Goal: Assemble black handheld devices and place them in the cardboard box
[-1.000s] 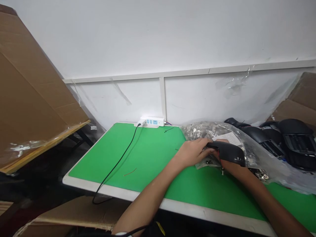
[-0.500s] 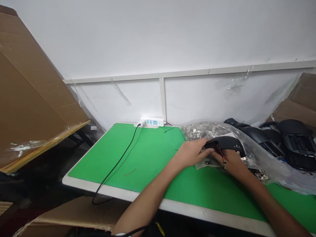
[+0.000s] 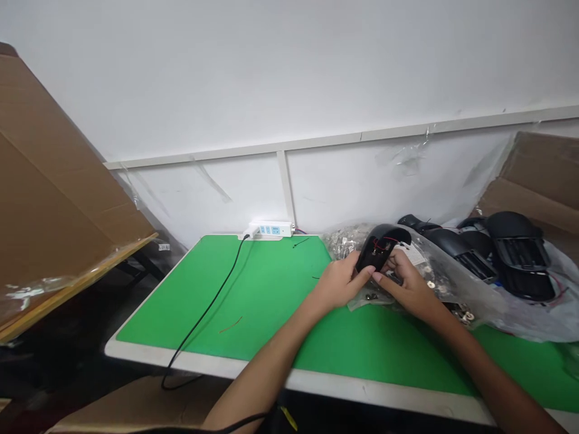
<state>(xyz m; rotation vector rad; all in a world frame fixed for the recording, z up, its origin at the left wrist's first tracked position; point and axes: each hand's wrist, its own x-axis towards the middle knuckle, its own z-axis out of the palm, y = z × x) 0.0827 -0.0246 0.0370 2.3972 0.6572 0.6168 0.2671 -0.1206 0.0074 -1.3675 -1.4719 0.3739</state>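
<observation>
Between both hands is a black curved plastic housing (image 3: 384, 238), tilted so that its hollow inner side, with thin red wires, faces me. My left hand (image 3: 342, 280) is closed on its left end, thumb along the near edge. My right hand (image 3: 404, 283) grips the lower right edge, its thumb tip close to the left thumb. Under and behind the housing lies a clear plastic bag (image 3: 346, 238) of small metal parts. A few small metal pieces (image 3: 464, 313) lie beside my right wrist.
More black housings (image 3: 520, 247) are piled on clear plastic at the right. A white power strip (image 3: 274, 229) sits at the green table's (image 3: 190, 307) back edge, its black cable (image 3: 217, 295) crossing the top. Cardboard (image 3: 58, 181) leans at the left, and a cardboard box (image 3: 538, 175) stands back right.
The housing has turned from lying with its outer side up to showing its wired inside. My right hand has come out from beneath it to its near edge. The view has shifted slightly.
</observation>
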